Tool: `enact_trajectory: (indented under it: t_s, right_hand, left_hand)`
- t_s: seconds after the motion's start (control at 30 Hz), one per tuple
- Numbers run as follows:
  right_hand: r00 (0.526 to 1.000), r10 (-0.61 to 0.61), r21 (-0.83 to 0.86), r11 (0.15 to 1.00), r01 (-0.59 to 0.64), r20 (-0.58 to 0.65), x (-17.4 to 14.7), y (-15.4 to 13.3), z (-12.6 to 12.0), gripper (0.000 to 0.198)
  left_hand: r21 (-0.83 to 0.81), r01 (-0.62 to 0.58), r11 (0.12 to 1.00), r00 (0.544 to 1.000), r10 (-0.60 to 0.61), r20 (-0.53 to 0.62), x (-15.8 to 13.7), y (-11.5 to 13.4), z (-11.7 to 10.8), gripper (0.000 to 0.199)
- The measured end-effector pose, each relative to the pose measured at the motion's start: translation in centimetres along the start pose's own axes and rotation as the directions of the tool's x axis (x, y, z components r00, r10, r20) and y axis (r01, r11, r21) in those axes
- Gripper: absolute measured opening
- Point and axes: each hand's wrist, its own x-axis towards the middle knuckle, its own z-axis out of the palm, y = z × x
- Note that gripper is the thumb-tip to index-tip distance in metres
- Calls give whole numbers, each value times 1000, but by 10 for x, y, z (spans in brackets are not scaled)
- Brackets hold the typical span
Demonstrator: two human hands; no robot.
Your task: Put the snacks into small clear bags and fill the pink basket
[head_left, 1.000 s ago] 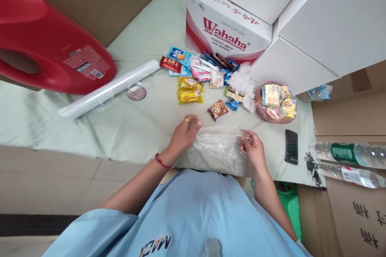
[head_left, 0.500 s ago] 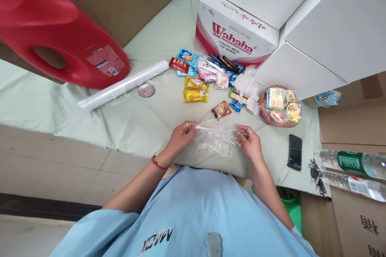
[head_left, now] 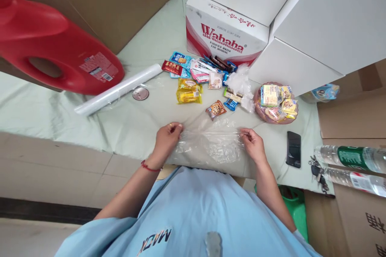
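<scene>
A clear plastic bag [head_left: 212,144] is stretched sideways near the table's front edge. My left hand [head_left: 168,138] pinches its left end, fingers closed. At the other end my right hand [head_left: 252,143] grips the plastic between thumb and fingers. Just beyond the bag lies a brown cookie packet [head_left: 216,109]. Farther back are yellow snack packets [head_left: 189,91], a red packet [head_left: 171,67], a small blue packet [head_left: 230,104] and a crumpled heap of clear plastic [head_left: 239,82]. A bowl [head_left: 261,115] of wrapped snacks stands to the right.
On the left, a roll of clear plastic [head_left: 120,88] lies by a round metal lid [head_left: 140,93] and a large red jug [head_left: 99,54]. Behind the snacks stands a Wahaha carton [head_left: 223,28]. A phone [head_left: 293,149], keys [head_left: 318,172] and water bottles [head_left: 350,158] lie right.
My left hand has moved left, away from my right hand, and the bag is now spread wider between them. The view has shifted slightly.
</scene>
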Motion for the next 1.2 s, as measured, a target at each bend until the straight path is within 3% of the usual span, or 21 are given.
enact_trajectory:
  t_s: [0.07,0.13,0.17,0.23,0.3,0.33,0.43,0.53,0.6,0.67,0.8,0.93,1.0,1.07,1.13,1.2]
  right_hand:
    - [1000,5,12,1000,-5,-9,-1,-2,1,35]
    - [1000,5,26,1000,-5,1,-3,-3,4,34]
    - [1000,0,34,999,0,9,-4,-3,6,34]
    - [1000,-18,55,998,18,5,-4,-3,9,36]
    - [997,-35,91,995,42,-69,-2,-4,9,43]
    - [990,-38,119,991,54,-132,-1,-4,8,49]
    - [969,-17,226,971,75,-246,3,-5,-2,76]
    - [994,23,262,965,5,-106,0,0,-10,101]
    - [998,67,200,977,-68,10,-9,7,-8,114]
    - [992,91,128,987,-101,87,-21,15,-2,106]
    - [972,96,92,989,-118,213,-44,26,-3,66]
    - [887,171,-39,984,-171,429,-46,19,-30,52]
    - [873,166,-116,985,-126,458,-35,5,-45,47]
    - [907,119,-171,984,-52,404,-13,-16,-52,45]
    - [940,32,-232,971,51,341,18,-42,-47,43]
    - [932,-80,-317,927,200,354,53,-72,-26,37]
  left_hand:
    - [146,-126,981,954,160,-252,-3,1,0,28]
    - [287,-324,901,873,402,-276,-11,5,1,23]
    - [331,-447,831,829,524,-196,-14,8,3,21]
    - [356,-671,650,715,695,79,-19,12,10,22]
    - [364,-776,516,623,716,314,-19,10,21,28]
    - [395,-776,492,624,689,369,-17,7,27,33]
    - [519,-696,496,707,598,377,-10,-7,36,50]
    - [562,-686,461,716,562,413,-8,-19,36,55]
    - [574,-688,444,715,547,434,-9,-21,34,56]
    - [597,-658,459,742,531,410,-10,-19,33,57]
    - [657,-552,513,818,489,304,-5,-13,30,57]
    - [678,-538,501,822,489,291,0,-15,24,56]
    - [680,-552,482,811,502,302,0,-19,20,56]
    - [676,-572,465,796,516,318,0,-23,16,57]
    - [668,-587,457,785,523,332,-1,-25,14,58]
    - [668,-586,459,787,520,333,-3,-25,13,59]
